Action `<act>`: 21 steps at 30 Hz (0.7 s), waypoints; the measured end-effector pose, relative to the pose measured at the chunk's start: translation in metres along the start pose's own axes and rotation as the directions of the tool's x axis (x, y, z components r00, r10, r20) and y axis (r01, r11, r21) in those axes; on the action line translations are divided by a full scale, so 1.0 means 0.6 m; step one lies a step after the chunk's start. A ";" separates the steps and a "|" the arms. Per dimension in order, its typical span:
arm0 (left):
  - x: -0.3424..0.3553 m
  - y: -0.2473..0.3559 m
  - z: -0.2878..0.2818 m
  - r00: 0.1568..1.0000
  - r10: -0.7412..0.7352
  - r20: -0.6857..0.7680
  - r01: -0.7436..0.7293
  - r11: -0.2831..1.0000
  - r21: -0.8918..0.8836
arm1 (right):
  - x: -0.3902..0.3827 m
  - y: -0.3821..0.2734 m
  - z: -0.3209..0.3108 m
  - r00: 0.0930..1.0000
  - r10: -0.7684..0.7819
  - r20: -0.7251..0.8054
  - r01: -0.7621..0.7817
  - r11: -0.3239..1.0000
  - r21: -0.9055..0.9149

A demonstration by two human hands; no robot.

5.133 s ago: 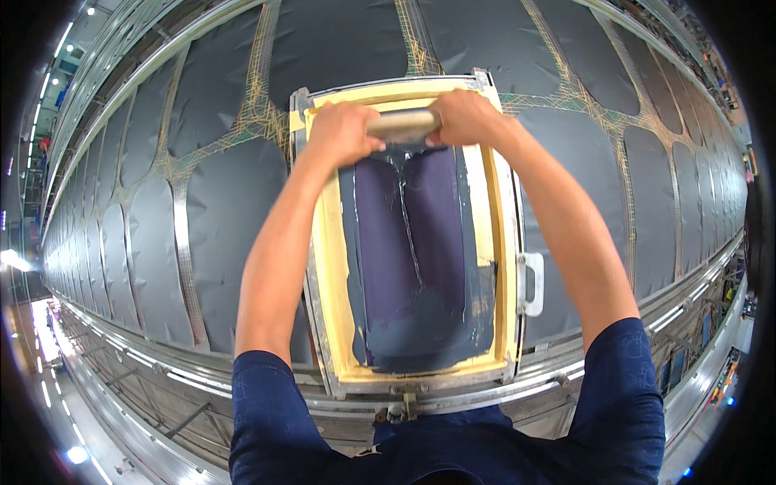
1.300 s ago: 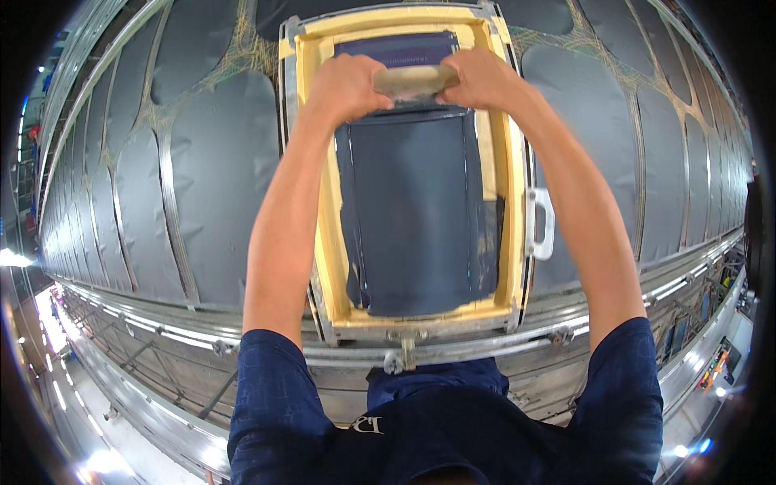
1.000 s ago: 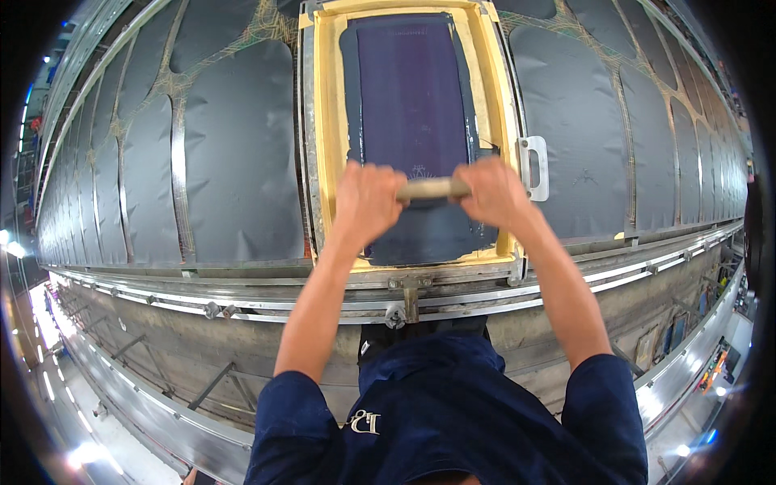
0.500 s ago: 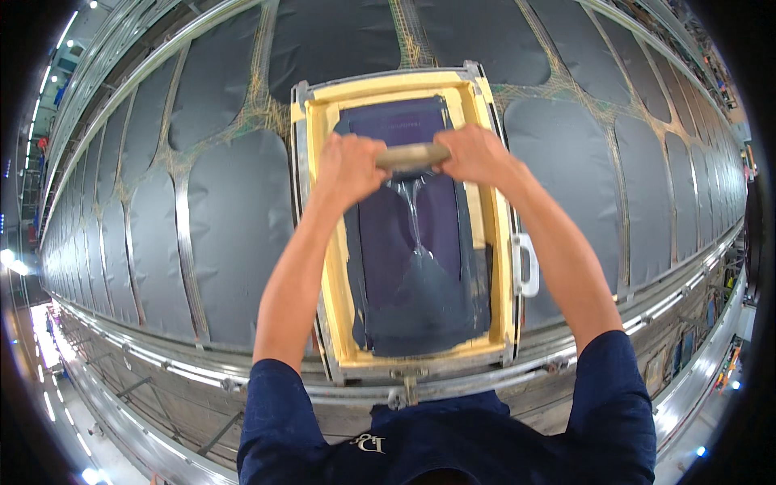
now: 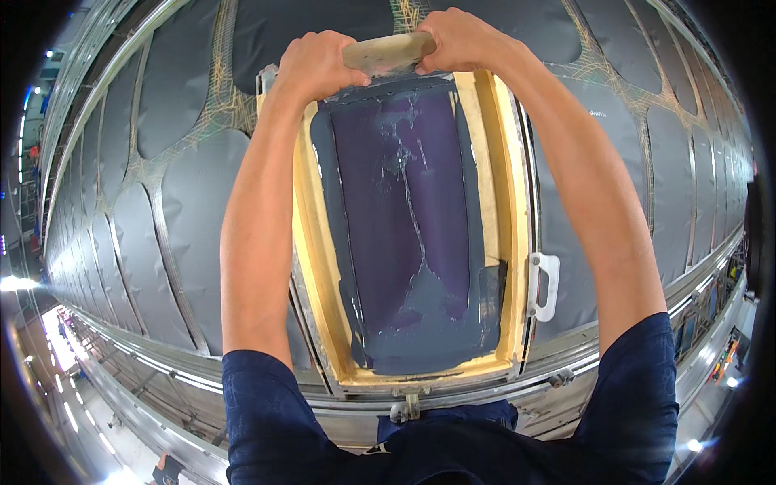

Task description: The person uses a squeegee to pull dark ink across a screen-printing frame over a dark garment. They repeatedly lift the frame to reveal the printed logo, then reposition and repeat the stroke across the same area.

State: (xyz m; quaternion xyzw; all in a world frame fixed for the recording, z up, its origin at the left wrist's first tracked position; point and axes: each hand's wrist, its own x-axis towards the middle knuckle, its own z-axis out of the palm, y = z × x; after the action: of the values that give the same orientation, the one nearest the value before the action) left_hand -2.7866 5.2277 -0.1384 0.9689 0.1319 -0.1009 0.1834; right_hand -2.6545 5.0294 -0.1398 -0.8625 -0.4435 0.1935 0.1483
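Both my hands grip a wooden-handled squeegee (image 5: 388,55) at the far end of a screen-printing frame. My left hand (image 5: 316,71) is closed round its left end, and my right hand (image 5: 457,42) round its right end. Below the handle the blade is mostly hidden. The frame (image 5: 516,218) has metal edges and yellow tape inside. Its purple mesh (image 5: 380,210) is bordered by dark grey ink (image 5: 420,339), pooled thickest at the near end. A thin, wet streak of ink runs down the middle of the mesh.
The frame rests on a long printing table with dark fabric pieces (image 5: 186,218) laid in rows. A white handle (image 5: 546,286) sticks out from the frame's right side. Metal rails (image 5: 242,376) run along the table's near edge. A person (image 5: 167,469) shows at the lower left.
My hands have pushed the squeegee away from me, from the upper part of the mesh to the frame's far end. Ink has spread along the mesh's sides, and my arms are stretched further.
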 end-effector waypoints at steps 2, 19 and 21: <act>-0.034 0.010 0.012 1.000 0.023 -0.007 -0.023 1.000 -0.009 | -0.024 -0.008 0.013 0.999 0.011 0.051 -0.009 0.999 -0.040; -0.667 0.140 0.261 0.943 0.223 -0.246 -0.236 0.972 -0.022 | -0.640 -0.216 0.260 0.997 -0.047 0.063 0.052 0.995 -0.082; -0.703 0.143 0.278 0.935 0.218 -0.279 -0.228 0.974 -0.003 | -0.664 -0.221 0.250 0.993 -0.117 0.005 0.117 0.991 0.065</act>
State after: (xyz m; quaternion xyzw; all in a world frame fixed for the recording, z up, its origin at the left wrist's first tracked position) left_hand -3.1847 4.9944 -0.1595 0.9788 0.0472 0.0592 0.1903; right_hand -3.0300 4.7893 -0.1348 -0.8289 -0.4876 0.2023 0.1853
